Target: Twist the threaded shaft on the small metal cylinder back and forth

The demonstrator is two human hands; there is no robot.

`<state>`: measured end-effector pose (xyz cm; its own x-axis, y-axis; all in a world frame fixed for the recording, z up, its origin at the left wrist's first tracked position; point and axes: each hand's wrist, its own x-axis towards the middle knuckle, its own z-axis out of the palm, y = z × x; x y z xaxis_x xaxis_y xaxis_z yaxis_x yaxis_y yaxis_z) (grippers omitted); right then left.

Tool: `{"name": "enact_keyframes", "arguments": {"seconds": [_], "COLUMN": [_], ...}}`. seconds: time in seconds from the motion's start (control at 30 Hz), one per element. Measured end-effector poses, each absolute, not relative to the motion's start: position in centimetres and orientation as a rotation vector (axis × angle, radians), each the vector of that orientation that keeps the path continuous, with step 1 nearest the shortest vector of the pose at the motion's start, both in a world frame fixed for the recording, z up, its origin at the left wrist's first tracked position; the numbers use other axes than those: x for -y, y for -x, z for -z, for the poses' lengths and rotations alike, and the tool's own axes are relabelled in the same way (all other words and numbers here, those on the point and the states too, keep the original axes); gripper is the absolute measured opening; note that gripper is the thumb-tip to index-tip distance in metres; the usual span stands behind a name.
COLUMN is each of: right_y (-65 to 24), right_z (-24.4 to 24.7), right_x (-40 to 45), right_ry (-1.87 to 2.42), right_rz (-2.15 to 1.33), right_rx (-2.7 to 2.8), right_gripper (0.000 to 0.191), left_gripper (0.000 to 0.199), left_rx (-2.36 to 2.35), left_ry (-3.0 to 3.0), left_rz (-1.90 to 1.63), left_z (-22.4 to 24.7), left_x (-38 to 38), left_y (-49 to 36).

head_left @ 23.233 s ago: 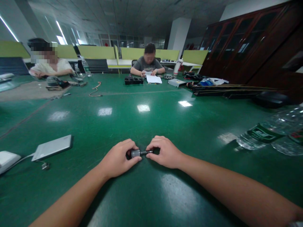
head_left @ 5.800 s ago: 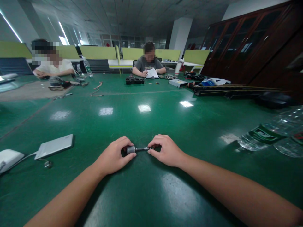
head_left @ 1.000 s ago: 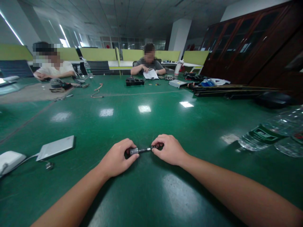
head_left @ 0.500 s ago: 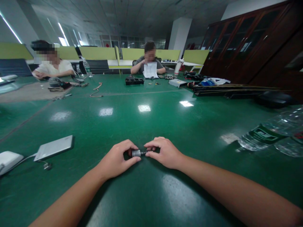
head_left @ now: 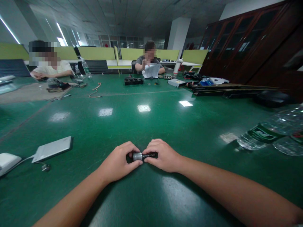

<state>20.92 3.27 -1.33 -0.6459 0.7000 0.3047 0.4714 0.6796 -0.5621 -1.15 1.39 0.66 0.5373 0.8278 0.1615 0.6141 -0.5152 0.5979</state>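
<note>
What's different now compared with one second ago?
The right hand has moved left along the dark rod, close to the metal cylinder. Across the table, the co-worker's paper has been tipped up. The left hand still holds the cylinder; the bottle and flat silver device stayed put.

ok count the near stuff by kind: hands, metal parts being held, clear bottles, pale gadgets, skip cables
hands: 2 (left hand, right hand)
held metal parts: 2 (grey cylinder, thin dark shaft)
clear bottles, right side: 2 (front bottle, partly hidden bottle)
pale gadgets, left side: 2 (flat slab, rounded white box)
total: 8
</note>
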Motion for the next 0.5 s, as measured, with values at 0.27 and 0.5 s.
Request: {"name": "enact_keyframes", "arguments": {"seconds": [0.27, 0.5], "right_y": [-20.93, -20.97], "right_z": [1.22, 1.1], "right_x": [-3.21, -3.22], "right_ry": [0.9, 0.896], "right_rz": [-0.599, -0.6], "right_rx": [2.388, 2.391], "right_gripper": [0.013, 0.012], "left_gripper": [0.015, 0.015], "left_rx": [-1.142, -1.149], "left_ry": [-2.322, -2.323], "left_rz": [-0.598, -0.581], "left_z": [-0.79, -0.75], "left_x": [-1.38, -1.33], "left_y": [1.14, 1.17]}}
